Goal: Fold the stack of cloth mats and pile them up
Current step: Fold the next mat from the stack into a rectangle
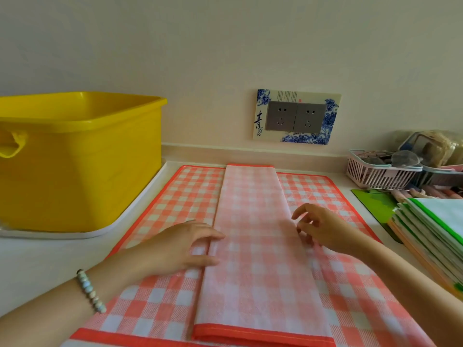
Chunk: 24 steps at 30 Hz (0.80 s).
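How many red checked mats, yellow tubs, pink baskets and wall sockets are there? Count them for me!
red checked mats: 2, the flat mat and the folded mat lying on it
yellow tub: 1
pink basket: 1
wall sockets: 2
total: 6

yellow tub (82,159): left side cut off by the frame edge.
pile of folded mats (431,234): right part runs out of view.
folded checked mat (255,246): hides the middle of the spread mat (175,196) beneath.
pink basket (380,175): contents blurred, unidentifiable.
right grip (323,226): unclear whether it pinches cloth.
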Available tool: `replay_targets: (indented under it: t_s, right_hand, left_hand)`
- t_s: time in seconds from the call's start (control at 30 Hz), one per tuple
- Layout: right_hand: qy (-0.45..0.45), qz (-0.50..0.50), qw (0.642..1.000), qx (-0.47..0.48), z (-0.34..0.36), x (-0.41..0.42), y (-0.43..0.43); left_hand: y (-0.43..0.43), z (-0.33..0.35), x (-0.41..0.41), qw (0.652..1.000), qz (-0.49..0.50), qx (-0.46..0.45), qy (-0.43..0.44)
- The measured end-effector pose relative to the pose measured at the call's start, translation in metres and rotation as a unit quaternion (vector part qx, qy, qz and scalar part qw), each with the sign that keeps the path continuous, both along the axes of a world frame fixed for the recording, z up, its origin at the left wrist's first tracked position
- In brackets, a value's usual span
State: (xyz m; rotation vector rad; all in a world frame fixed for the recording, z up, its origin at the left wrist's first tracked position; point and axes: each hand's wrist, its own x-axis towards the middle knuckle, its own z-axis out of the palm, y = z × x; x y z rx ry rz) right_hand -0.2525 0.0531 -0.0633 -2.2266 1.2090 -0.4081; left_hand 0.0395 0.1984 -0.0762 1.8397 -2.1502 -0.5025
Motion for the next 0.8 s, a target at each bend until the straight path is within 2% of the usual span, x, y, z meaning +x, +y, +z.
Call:
replay_targets:
  t_s: [0.23, 0.5, 0.67, 0.8]
  right_hand:
    - [0.038, 0.11, 0.985, -0.125, -0.013, -0.028, 0.027]
    - [0.094, 0.161, 0.938, -0.292, -0.019, -0.033, 0.032]
    - [0.09, 0.242, 0.906, -0.337, -0.012, -0.03, 0.037]
    - [0.089, 0.256, 0.904, -0.331, -0.014, -0.03, 0.038]
  left_hand:
    - [0.018, 0.004, 0.001, 0.993, -0.053, 0.089, -0.057]
    - [0.021, 0.006, 0.0, 0.969, -0.117, 0.17, -0.133]
    - [0.019, 0.008, -0.002, 0.961, -0.122, 0.193, -0.157]
    - [0.018, 0.007, 0.0, 0.967, -0.117, 0.183, -0.134]
